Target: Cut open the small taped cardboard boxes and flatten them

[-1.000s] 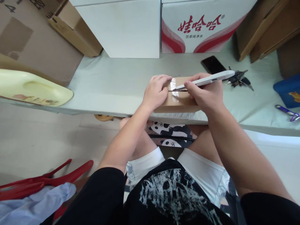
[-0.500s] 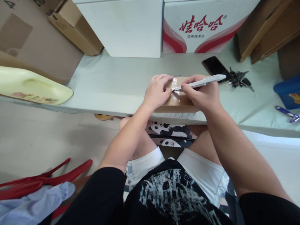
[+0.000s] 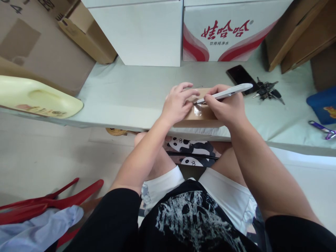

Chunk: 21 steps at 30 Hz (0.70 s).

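Note:
A small brown cardboard box [image 3: 200, 115] sealed with clear tape lies at the near edge of the pale table [image 3: 126, 94]. My left hand [image 3: 177, 103] rests on the box's left part, fingers curled down on its top. My right hand [image 3: 226, 108] is closed round a white utility knife [image 3: 225, 93], whose blade tip touches the tape on the box top right beside my left fingertips. Both hands hide most of the box.
A black phone [image 3: 239, 74] and a bunch of keys [image 3: 267, 91] lie right of the box. White cartons [image 3: 217, 31] and brown boxes [image 3: 39, 45] stand along the back. A cream tray [image 3: 34, 99] overhangs the table's left end; a blue item [image 3: 322, 104] and purple tool [image 3: 320, 127] lie at far right.
The knife blade has slid leftward along the taped seam toward my left fingers. My left hand has lifted its fingers a little and covers more of the tape.

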Available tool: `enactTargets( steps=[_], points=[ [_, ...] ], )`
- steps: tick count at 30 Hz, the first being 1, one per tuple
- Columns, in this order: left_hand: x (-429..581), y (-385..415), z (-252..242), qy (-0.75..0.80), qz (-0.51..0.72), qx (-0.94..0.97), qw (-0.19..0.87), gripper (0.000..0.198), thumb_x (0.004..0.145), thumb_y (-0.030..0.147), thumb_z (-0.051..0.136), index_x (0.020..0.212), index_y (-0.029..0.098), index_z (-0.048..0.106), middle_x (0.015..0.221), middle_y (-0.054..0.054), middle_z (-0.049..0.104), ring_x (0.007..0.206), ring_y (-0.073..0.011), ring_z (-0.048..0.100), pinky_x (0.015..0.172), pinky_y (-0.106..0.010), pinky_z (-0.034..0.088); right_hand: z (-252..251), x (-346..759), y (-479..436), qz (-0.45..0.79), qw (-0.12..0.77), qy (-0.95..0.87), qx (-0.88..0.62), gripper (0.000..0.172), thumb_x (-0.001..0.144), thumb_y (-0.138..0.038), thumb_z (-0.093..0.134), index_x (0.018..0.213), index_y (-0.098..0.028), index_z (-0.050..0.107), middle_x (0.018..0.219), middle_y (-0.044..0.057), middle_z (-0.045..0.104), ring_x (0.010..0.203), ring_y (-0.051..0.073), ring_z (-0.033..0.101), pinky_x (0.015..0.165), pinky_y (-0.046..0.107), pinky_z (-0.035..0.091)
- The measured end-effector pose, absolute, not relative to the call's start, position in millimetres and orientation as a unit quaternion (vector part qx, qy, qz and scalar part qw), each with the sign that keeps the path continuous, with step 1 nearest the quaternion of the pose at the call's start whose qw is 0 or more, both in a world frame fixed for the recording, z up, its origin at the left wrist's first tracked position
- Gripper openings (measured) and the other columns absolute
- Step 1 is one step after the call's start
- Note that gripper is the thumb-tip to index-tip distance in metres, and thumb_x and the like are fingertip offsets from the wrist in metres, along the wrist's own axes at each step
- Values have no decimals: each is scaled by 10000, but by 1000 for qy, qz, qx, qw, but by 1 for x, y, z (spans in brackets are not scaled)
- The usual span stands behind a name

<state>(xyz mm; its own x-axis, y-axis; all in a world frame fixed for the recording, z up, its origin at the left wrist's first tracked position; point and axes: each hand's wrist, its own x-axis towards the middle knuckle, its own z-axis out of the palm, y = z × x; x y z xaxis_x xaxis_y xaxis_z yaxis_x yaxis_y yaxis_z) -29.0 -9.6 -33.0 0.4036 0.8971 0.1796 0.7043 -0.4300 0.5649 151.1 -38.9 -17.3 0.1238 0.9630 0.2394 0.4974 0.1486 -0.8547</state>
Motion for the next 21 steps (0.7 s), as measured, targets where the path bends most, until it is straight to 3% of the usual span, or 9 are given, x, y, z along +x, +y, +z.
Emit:
enactTargets(
  steps=[4, 21],
  points=[
    [-27, -10, -33, 501, 235, 805, 214, 320, 909, 126, 549, 1016, 297, 798, 1416, -13, 673, 1357, -275, 554, 1183, -484, 459, -14, 151, -39, 273, 445, -606, -601, 167, 726, -119, 699, 626, -219, 610, 560, -44, 525, 538, 104, 420, 553, 282, 381],
    [-28, -9, -35, 501, 251, 798, 224, 325, 893, 127, 552, 1013, 298, 801, 1407, -9, 680, 1356, -269, 554, 1185, -483, 450, -21, 158, -35, 223, 450, -604, -619, 182, 717, -159, 651, 601, -230, 530, 560, -34, 491, 549, 117, 408, 541, 289, 354]
  ],
)
